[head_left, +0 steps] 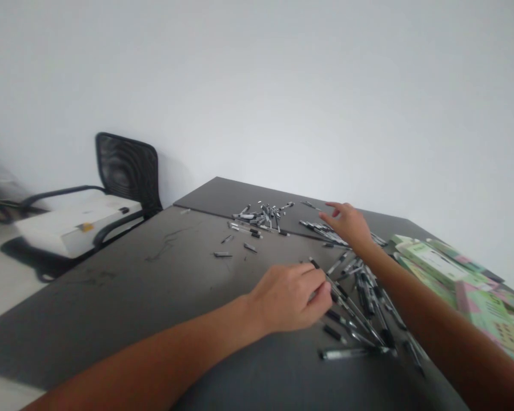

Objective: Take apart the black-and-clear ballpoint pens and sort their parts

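Observation:
My left hand (294, 297) is closed at the near left side of a loose pile of pens (368, 291). Its curled fingers grip a black-and-clear pen (316, 264) whose dark end sticks up past the fingertips; the rest of the hold is partly hidden. Farther back, my right hand (348, 224) is open, thumb and forefinger apart with nothing between them. A single pen (310, 205) lies just beyond those fingertips. Below that hand is a row of pens (321, 229) laid side by side, partly covered by the hand and forearm.
A heap of pens and small parts (265, 216) lies at the table's back middle, with a few pen caps (223, 254) nearer. Green and pink boxes (443, 265) are stacked at right. Left of the dark table (154, 297), a black chair (127, 171) bears a white box (75, 222).

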A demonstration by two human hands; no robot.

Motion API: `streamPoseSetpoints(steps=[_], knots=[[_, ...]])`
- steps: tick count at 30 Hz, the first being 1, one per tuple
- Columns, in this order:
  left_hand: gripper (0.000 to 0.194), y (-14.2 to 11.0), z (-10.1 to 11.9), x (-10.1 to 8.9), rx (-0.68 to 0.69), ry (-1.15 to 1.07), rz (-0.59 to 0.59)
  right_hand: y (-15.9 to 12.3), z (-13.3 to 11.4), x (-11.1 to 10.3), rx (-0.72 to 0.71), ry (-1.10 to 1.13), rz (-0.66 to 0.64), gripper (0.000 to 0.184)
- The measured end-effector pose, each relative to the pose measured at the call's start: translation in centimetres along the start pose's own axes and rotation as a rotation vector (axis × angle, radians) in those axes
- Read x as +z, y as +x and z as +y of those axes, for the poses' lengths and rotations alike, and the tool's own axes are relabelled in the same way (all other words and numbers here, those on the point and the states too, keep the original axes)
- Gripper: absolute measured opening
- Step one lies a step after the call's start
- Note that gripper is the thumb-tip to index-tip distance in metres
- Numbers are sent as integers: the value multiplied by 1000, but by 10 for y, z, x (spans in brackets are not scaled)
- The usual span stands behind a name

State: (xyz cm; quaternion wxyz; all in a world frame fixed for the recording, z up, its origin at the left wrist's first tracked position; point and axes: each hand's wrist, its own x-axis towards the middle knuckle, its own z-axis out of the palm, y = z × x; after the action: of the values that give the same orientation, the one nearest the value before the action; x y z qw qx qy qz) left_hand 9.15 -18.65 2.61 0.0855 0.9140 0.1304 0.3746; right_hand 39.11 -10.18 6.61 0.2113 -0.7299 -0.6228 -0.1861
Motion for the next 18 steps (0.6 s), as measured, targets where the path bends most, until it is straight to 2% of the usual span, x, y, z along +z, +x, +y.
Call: streamPoseSetpoints(steps=[3,4,7,8,10,12,15,18], knots=[[30,4,-13,-8,-73,39,29,-32,-2,-35,13,101,168,58],[31,5,-20,-11,-115,56,43,-45,-4,-47,31,197,229,56],[33,7,-43,-21,-205,102,103,-89,-19,-77,19,424,221,48],[33,7,-52,-25,-244,124,128,-104,-27,-84,-41,442,184,47],[34,8,-72,-35,-324,177,179,-128,-44,-92,-254,452,66,45],[32,8,-92,-47,-407,242,223,-146,-60,-93,-473,437,11,44],[24,3,-120,-67,-528,354,262,-164,-72,-91,-685,442,28,39],[23,-5,-144,-87,-616,429,213,-172,-67,-92,-753,478,98,31]])
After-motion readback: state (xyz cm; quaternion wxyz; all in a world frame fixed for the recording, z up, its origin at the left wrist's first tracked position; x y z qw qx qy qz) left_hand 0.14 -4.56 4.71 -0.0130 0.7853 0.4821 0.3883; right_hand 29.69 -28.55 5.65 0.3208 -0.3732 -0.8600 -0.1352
